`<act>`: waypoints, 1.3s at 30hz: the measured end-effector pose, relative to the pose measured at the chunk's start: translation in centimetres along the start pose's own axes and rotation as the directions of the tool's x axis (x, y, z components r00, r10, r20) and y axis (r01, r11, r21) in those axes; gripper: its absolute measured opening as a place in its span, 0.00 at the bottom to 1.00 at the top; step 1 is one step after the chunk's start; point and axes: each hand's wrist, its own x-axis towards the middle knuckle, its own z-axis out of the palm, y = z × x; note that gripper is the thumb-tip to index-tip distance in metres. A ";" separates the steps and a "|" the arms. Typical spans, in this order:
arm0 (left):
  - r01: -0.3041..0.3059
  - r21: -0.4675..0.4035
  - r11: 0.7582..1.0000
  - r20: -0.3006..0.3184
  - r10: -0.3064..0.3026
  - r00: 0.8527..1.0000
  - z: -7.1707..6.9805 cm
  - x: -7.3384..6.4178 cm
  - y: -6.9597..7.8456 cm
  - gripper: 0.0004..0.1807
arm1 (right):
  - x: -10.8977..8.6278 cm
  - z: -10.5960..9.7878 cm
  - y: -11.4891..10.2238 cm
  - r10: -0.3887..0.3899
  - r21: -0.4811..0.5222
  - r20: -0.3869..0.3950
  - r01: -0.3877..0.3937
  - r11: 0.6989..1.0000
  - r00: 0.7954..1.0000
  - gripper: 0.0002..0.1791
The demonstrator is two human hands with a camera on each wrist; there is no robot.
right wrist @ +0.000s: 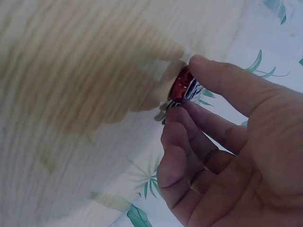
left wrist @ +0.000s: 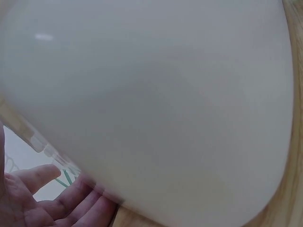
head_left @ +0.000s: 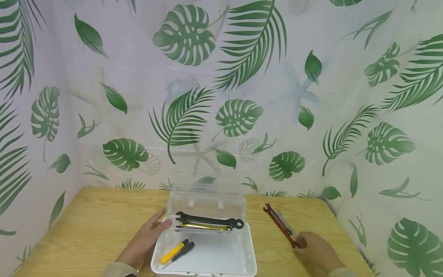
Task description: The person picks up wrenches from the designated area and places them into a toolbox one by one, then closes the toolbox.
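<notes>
In the head view, my right hand (head_left: 316,248) pinches the near ends of a red wrench (head_left: 278,221) and a silver wrench (head_left: 286,224), side by side over the right of the table. The right wrist view shows the red end (right wrist: 181,85) between thumb and fingertips. My left hand (head_left: 149,234) grips the back-left corner of a white toolbox (head_left: 254,256), thumb over the rim. In the left wrist view the box's side (left wrist: 165,104) fills most of the picture, with my fingers (left wrist: 83,201) against its edge.
The toolbox's clear lid (head_left: 207,192) stands raised. A black wrench (head_left: 214,221) and a gold wrench (head_left: 205,226) lie across its back. Inside at left are a yellow-handled tool (head_left: 173,253) and a black-handled tool (head_left: 185,249). A leaf-patterned curtain (head_left: 242,161) hangs behind the wooden table (head_left: 104,219).
</notes>
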 end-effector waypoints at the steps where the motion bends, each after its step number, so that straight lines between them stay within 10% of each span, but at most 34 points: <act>1: -0.001 -0.001 1.000 -0.001 0.001 1.000 0.0 0.0 0.0 0.49 | 0.0 0.1 0.1 0.000 -0.002 -0.003 0.000 1.000 1.000 0.13; 30: -0.029 -0.041 0.999 0.009 0.030 1.000 0.0 -0.5 0.1 0.47 | -1.1 0.1 0.3 0.031 0.154 -0.031 -0.026 0.988 0.999 0.10; 39: -0.026 -0.026 0.999 0.007 0.027 1.000 0.1 -0.7 0.6 0.47 | -1.9 -1.0 -0.3 -0.049 0.284 -0.119 0.081 0.955 0.992 0.09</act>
